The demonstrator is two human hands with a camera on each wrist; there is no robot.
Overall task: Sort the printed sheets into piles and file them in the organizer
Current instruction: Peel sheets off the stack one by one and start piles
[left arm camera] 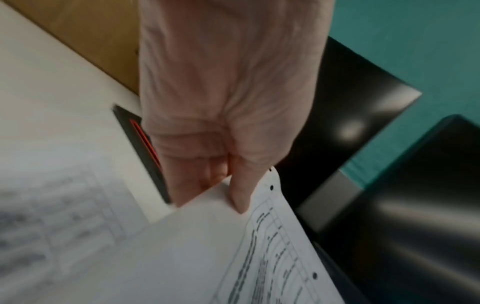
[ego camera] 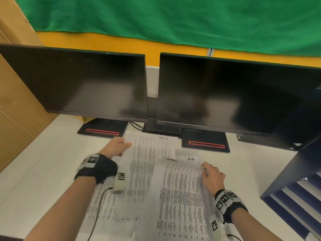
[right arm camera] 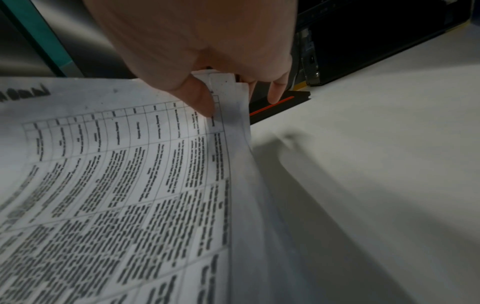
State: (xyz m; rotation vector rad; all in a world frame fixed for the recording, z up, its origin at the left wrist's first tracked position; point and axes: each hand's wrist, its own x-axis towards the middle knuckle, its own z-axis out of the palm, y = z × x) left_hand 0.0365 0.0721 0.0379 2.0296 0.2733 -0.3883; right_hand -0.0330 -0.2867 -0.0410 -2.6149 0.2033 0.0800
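Printed sheets with dense tables lie spread on the white desk (ego camera: 34, 162) in front of me. My left hand (ego camera: 121, 145) pinches the far left corner of one punched sheet (ego camera: 147, 153), thumb on top and fingers under it (left arm camera: 233, 189). My right hand (ego camera: 208, 173) pinches the top right corner of a thin stack of sheets (ego camera: 180, 197), lifted and curved off the desk; the thumb presses its printed face (right arm camera: 205, 102). More sheets (ego camera: 102, 206) lie flat beneath my left forearm. The dark blue organizer (ego camera: 295, 197) with slotted shelves stands at the right.
Two dark monitors (ego camera: 86, 84) (ego camera: 234, 94) stand side by side at the back, their black bases with red stripes (ego camera: 102, 131) (ego camera: 206, 143) just beyond the sheets. A cardboard box (ego camera: 15, 110) stands on the left. Green cloth (ego camera: 173, 18) hangs behind.
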